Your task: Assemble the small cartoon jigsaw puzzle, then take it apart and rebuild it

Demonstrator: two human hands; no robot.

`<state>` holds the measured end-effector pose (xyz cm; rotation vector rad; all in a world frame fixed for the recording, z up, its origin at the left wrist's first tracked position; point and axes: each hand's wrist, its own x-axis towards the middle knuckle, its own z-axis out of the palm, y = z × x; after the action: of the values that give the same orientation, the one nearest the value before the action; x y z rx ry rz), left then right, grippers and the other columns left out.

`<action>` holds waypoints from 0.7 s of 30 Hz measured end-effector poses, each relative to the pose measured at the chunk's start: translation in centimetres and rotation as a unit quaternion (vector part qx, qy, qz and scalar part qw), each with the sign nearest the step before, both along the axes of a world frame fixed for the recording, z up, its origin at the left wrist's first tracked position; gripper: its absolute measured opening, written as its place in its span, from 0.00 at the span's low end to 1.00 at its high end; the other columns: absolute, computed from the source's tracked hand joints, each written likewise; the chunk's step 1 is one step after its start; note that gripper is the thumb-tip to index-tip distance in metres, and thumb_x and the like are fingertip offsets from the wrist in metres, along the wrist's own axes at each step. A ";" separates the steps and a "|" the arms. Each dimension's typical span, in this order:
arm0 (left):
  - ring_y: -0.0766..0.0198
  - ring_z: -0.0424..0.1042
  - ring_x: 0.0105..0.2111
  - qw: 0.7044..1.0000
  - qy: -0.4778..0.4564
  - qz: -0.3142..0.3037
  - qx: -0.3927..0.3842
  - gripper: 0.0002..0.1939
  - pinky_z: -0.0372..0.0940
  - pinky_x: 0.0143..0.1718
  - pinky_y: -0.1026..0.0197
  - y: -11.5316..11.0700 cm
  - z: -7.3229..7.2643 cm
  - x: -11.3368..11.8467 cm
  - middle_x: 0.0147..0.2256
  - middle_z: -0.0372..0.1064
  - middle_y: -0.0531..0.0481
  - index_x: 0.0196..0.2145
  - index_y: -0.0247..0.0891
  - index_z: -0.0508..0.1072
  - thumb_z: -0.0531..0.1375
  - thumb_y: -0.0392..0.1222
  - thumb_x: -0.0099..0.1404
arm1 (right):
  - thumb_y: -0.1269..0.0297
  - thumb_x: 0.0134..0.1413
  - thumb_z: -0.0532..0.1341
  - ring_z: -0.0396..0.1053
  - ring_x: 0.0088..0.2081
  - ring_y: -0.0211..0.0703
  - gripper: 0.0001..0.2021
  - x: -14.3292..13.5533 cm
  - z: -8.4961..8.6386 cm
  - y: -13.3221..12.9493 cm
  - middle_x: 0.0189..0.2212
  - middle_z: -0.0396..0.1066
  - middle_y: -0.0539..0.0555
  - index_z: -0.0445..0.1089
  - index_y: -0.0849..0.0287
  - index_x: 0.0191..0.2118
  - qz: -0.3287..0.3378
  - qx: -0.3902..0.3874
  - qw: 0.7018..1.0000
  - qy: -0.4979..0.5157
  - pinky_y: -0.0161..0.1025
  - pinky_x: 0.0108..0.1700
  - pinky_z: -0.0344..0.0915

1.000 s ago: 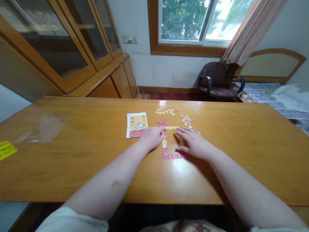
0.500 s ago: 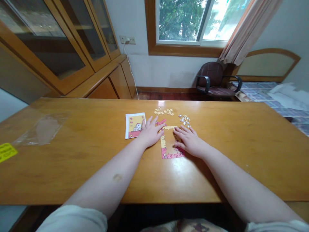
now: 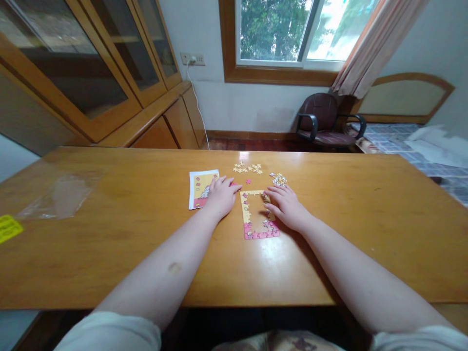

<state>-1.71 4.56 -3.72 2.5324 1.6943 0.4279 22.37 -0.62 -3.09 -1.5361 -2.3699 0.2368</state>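
A jigsaw puzzle frame (image 3: 261, 235) of joined yellow and pink border pieces lies on the table, its middle showing bare wood. My left hand (image 3: 221, 196) rests left of it with fingers spread, covering part of the picture card (image 3: 197, 190) and some pink pieces. One pink puzzle piece (image 3: 248, 181) lies just beyond those fingertips. Over the frame's right side, my right hand (image 3: 285, 205) has its fingers apart and hides part of that border. Yellow loose pieces (image 3: 247, 168) lie behind the frame; whitish loose pieces (image 3: 280, 179) sit beyond my right hand.
The wooden table (image 3: 127, 243) stretches wide around the puzzle. A clear plastic bag (image 3: 66, 195) lies on its left part, near a yellow label (image 3: 9, 228). Past the far edge are a cabinet (image 3: 175, 122), an armchair (image 3: 321, 119) and a bed (image 3: 387, 139).
My left hand has moved left, off the frame's corner, along with pink pieces, leaving one pink piece apart. My right hand has shifted slightly right and up, uncovering more of the frame.
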 end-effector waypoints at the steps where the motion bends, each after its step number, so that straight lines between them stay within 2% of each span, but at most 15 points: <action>1: 0.47 0.57 0.59 1.000 -0.007 0.000 -0.003 0.16 0.45 0.61 0.41 0.1 0.0 0.0 0.55 0.67 0.46 0.47 0.48 0.76 0.53 0.38 0.67 | 0.54 0.63 0.53 0.55 0.62 0.54 0.22 0.0 -0.1 0.0 0.59 0.63 0.60 0.65 0.59 0.58 0.002 0.000 1.000 0.003 0.58 0.64 0.45; 8: 0.49 0.60 0.56 0.999 -0.035 0.002 -0.015 0.10 0.50 0.59 0.45 0.3 0.7 0.0 0.49 0.73 0.50 0.40 0.45 0.78 0.56 0.40 0.66 | 0.53 0.64 0.52 0.56 0.61 0.53 0.22 0.2 -0.3 0.1 0.58 0.64 0.60 0.66 0.59 0.57 0.014 0.006 1.000 0.019 0.57 0.64 0.45; 13: 0.50 0.63 0.54 0.999 -0.026 0.000 -0.029 0.08 0.52 0.57 0.48 0.5 0.9 0.2 0.43 0.74 0.47 0.37 0.43 0.76 0.56 0.38 0.65 | 0.52 0.64 0.52 0.57 0.61 0.52 0.23 0.2 -0.3 0.1 0.58 0.64 0.61 0.67 0.60 0.57 0.015 0.005 0.999 0.033 0.56 0.64 0.46; 21: 0.53 0.67 0.42 0.999 -0.039 -0.005 -0.013 0.06 0.59 0.49 0.50 0.4 1.4 0.1 0.34 0.74 0.48 0.33 0.42 0.76 0.58 0.37 0.63 | 0.52 0.63 0.52 0.58 0.60 0.53 0.22 0.3 -0.2 0.1 0.57 0.65 0.61 0.67 0.58 0.57 0.022 0.008 0.999 0.048 0.57 0.62 0.50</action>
<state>-1.64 4.98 -2.33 2.4721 1.6484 0.4936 22.65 -0.52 -3.33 -1.4322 -2.3270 0.2942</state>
